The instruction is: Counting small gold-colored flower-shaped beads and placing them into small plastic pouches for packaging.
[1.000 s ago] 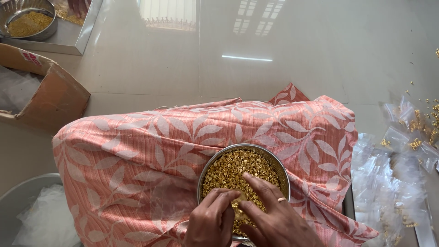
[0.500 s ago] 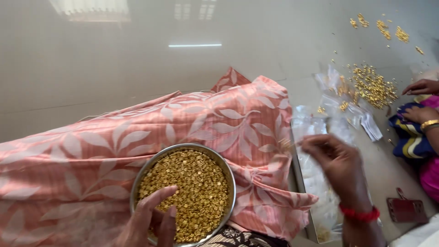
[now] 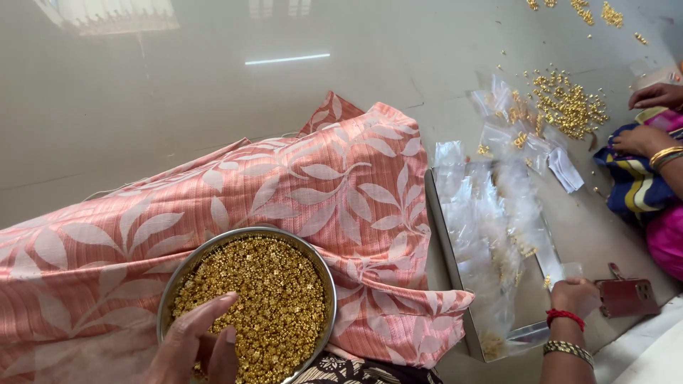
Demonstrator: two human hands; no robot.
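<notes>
Resting left hand open in one bowl | right hand gripping one bag

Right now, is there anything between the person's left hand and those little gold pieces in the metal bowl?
Nothing visible does. The left hand already rests in the round metal bowl, fingers lying on the small gold pieces. The right hand is off to the side, at the tray of clear plastic bags.

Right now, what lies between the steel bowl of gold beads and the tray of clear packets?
In the head view, only the pink leaf-print cloth lies between the steel bowl and the tray; its folds drape right up to the tray's near edge.
</notes>
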